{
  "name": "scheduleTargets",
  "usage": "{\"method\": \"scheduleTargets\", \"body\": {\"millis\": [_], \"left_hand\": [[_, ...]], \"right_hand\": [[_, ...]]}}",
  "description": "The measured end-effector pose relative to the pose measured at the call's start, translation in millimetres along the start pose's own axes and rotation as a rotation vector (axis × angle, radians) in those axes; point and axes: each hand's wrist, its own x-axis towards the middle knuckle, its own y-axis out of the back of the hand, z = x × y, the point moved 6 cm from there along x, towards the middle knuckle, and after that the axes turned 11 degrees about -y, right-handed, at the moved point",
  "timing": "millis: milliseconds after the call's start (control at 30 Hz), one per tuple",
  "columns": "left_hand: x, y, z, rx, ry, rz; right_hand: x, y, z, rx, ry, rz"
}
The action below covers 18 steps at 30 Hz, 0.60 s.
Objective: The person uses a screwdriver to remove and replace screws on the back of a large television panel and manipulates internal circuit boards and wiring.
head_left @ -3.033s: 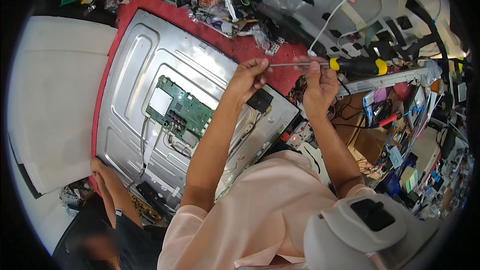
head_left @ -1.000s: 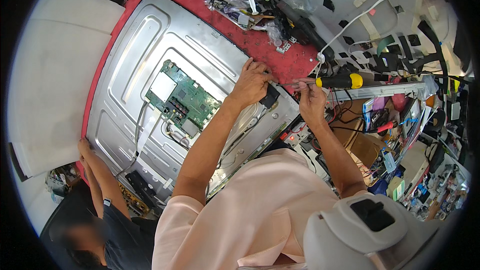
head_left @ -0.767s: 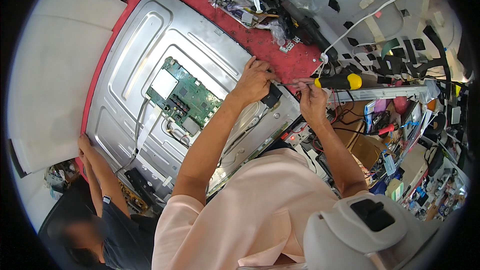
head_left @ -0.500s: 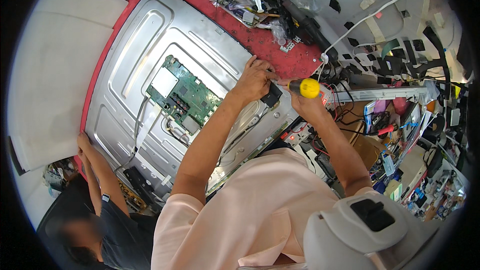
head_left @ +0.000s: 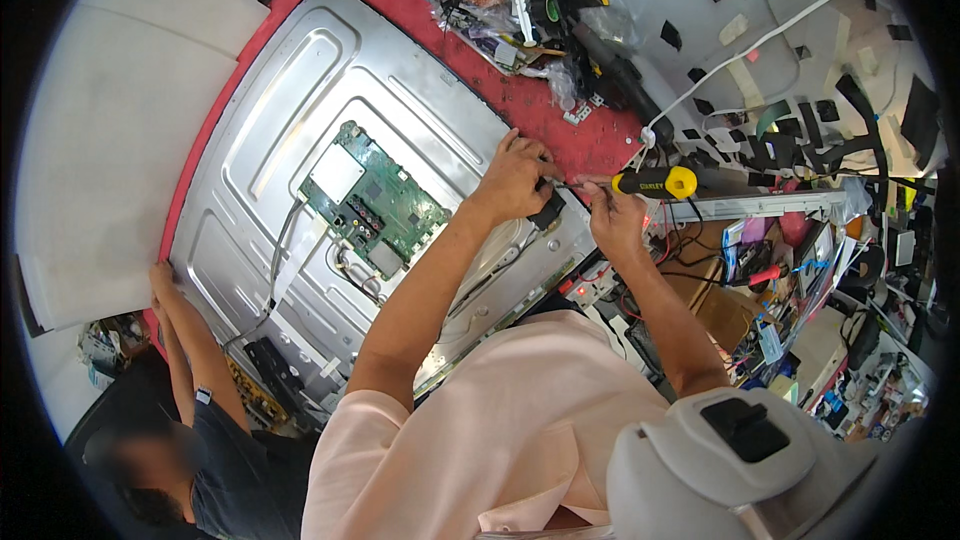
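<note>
A large silver metal back panel (head_left: 262,155), like that of a flat television, lies with a green circuit board (head_left: 395,195) on it. At its far right corner my left hand (head_left: 515,180) has its fingers curled in, close to a small black part (head_left: 546,212); what they pinch is hidden. Just right of it, my right hand (head_left: 618,220) is closed on a screwdriver (head_left: 648,182) with a black and yellow handle. The handle points right, and the thin shaft runs through my fingertips toward my left hand. The tip cannot be made out.
Red cloth (head_left: 590,145) borders the panel. Tools and bags (head_left: 500,0) crowd the far side. A co-worker's hands (head_left: 163,285) touch the panel's left edge. Cables and boxes (head_left: 715,290) lie at right, beside a power strip (head_left: 580,290) with a red light.
The screwdriver has swung from pointing up toward me to lying sideways, its handle now to the right. My right hand has turned with it. My left hand stays at the corner.
</note>
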Motion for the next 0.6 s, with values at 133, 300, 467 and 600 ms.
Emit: {"method": "scheduleTargets", "body": {"millis": [133,300,467,600], "left_hand": [[-2.8,-3.9,-2.3,-0.011,-0.018,0.027],[-0.7,2.0,1.5,-0.001,-0.002,0.008],[0.8,-3.6,-1.4,0.011,-0.010,0.015],[4.6,-0.7,-1.2,0.025,0.030,0.016]], "right_hand": [[-9.0,3.8,17.0,-0.069,-0.083,-0.007],[-3.4,5.5,4.0,0.179,-0.026,0.130],[-0.4,6.6,12.3,0.194,0.005,0.140],[5.5,9.4,2.8,0.277,-0.139,0.109]]}}
